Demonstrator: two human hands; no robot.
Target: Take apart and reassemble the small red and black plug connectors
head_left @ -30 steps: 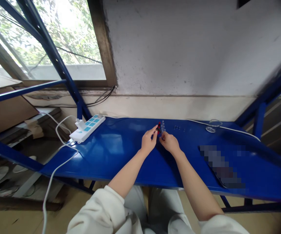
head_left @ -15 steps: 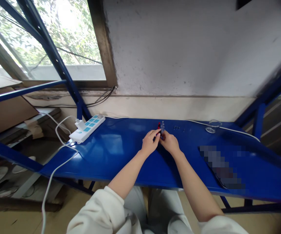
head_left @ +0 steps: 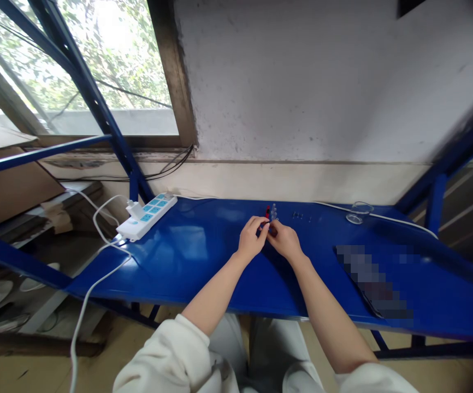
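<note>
Over the middle of the blue table (head_left: pixel 204 273), my left hand (head_left: pixel 253 239) and my right hand (head_left: pixel 284 240) meet at the fingertips. Both are closed in a pinch, and whatever lies between the fingers is too small and covered to make out. Just beyond the fingertips a small red and black piece (head_left: pixel 267 210) shows. Beside it stands a small clear, knobbly plastic piece (head_left: pixel 274 210), its near end hidden by my fingers. Several tiny metal-looking parts (head_left: pixel 297 215) lie to the right of my right hand.
A white power strip (head_left: pixel 148 216) with a plug and cable sits at the left. Toward the right back stands a clear glass-like cup (head_left: pixel 355 217) by a white cable. A blurred-out dark flat object (head_left: pixel 371 281) lies at the right. Blue frame bars (head_left: pixel 93 82) rise at both ends.
My fingers have shifted slightly; the left index finger has drawn back from the clear piece and curled in. The other things lie as before.
</note>
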